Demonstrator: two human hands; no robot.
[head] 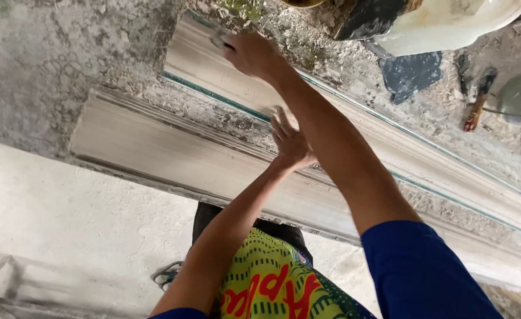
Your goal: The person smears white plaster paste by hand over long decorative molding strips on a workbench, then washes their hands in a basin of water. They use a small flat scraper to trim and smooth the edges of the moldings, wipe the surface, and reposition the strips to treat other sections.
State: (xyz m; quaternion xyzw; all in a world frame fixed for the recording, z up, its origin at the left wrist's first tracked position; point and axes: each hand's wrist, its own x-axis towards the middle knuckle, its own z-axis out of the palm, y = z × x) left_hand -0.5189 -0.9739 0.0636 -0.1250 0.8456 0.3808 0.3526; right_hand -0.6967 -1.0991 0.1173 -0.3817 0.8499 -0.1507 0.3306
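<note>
Pressing right hand (251, 54) on far end of long pale moulded plaster cornice strip (213, 65) lying on dusty counter (47, 53), fingers closed around something small, can't tell what; left hand (291, 142) resting flat, fingers spread, bracing nearer strip (154, 147); keeping strokes even along profile is advisable

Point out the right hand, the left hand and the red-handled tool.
right hand (250, 54), head view, back of the hand
left hand (291, 143), head view, back of the hand
red-handled tool (476, 106), head view, mid-handle
</note>
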